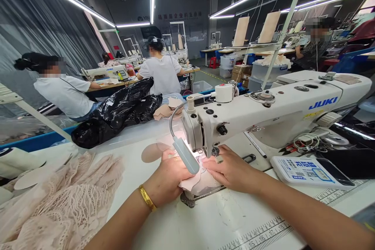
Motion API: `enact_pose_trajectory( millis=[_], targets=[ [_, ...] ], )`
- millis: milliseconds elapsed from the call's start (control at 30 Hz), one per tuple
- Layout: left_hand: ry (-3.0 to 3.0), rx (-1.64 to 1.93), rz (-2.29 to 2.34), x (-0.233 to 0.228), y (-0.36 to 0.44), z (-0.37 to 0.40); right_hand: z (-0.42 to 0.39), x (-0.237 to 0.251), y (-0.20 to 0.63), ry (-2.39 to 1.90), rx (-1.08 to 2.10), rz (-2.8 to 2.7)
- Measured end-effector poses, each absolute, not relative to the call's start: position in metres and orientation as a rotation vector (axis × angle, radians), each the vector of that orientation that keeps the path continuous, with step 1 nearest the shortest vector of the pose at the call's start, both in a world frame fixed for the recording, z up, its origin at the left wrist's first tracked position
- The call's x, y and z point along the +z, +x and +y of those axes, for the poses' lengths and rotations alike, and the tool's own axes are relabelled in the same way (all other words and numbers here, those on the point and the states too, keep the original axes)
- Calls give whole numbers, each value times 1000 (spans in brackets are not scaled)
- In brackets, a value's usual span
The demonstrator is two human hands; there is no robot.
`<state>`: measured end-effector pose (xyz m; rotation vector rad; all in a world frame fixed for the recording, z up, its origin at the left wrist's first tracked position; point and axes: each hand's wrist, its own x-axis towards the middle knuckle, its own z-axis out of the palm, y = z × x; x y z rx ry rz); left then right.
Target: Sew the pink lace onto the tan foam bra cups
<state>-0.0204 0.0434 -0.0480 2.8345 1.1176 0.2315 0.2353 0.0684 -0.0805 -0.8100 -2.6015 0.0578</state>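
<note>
A pale pink fabric piece [191, 183] lies under the needle area of a white sewing machine [252, 113]. To the left of the needle, my left hand [168, 175] is closed on this fabric, thumb and fingers around its edge; a gold bangle circles the wrist. My right hand [234, 170] pinches the fabric on the other side, fingertips close to the presser foot. A grey gooseneck lamp [186, 156] lights the spot and hides part of the left fingers. Behind the left hand, a beige rounded fabric piece [154, 153] rests on the table.
Beige lace fabric [76, 203] is heaped at left, near thread cones [22, 162]. A phone and its white case [310, 172] lie at right, with scissors [290, 148] and cables behind. Black plastic bags [114, 113] sit beyond the table. Several people work at other machines.
</note>
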Motion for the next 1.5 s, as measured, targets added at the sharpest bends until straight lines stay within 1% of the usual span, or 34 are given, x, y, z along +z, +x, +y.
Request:
enact_pose_trajectory(
  millis=[200,567,667,800,967,1267,1500],
  targets=[
    [2804,257,1118,-43,-17,43,65,-79,235,-873,99,-2559],
    [2812,253,1151,-43,-14,43,65,-75,238,-853,120,-2596],
    [2792,267,1173,-42,-14,43,66,-78,240,-861,137,-2519],
    [2773,280,1164,-42,-13,43,67,-79,240,-901,205,-2388],
    [2815,294,1171,-49,-15,41,67,-76,238,-924,279,-2381],
    [2853,326,1206,-54,-16,40,68,-82,238,-856,162,-2361],
    [2775,360,1202,-49,-14,37,67,-82,239,-877,175,-2379]
  ],
)
